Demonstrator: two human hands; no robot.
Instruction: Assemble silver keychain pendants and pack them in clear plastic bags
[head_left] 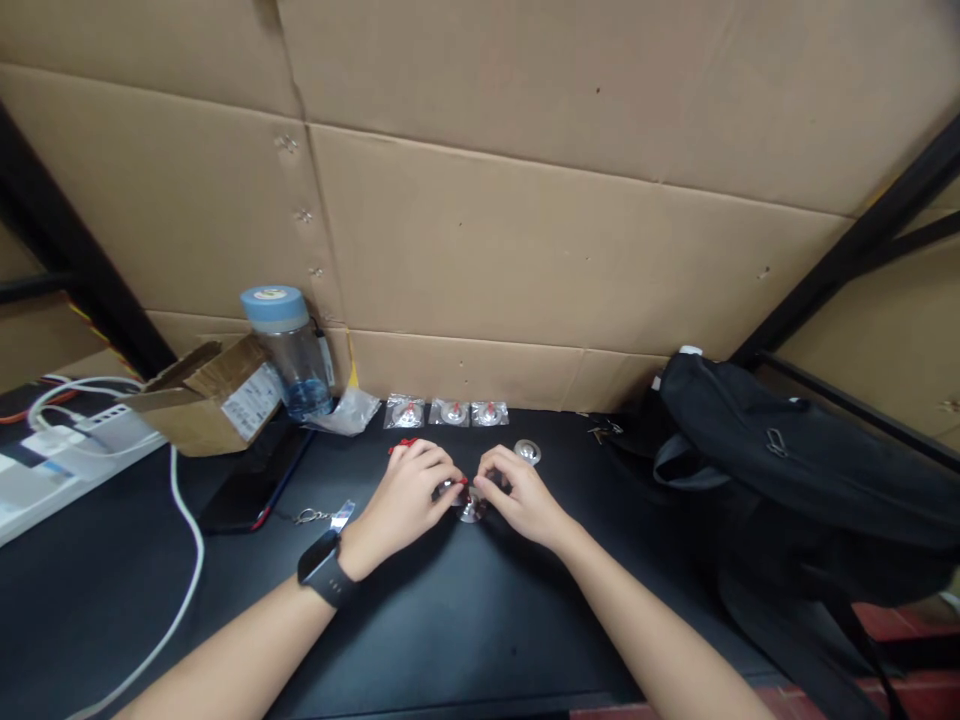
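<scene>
My left hand, with a black watch on its wrist, is closed in a pinch near the middle of the table. My right hand faces it, thumb and forefinger pinched. Between their fingertips shows a bit of red cord, attached to or just above a small shiny domed metal disc. Another piece of shiny metal is partly covered by my left fingers. More red cord shows behind my left knuckles. Beyond my right hand lies a second round metal disc. The exact grip is partly hidden.
At the back lie several clear packets holding discs with red. To the left are a plastic bag, water bottle, opened cardboard box, phone, keyring and power strip. A black backpack stands right.
</scene>
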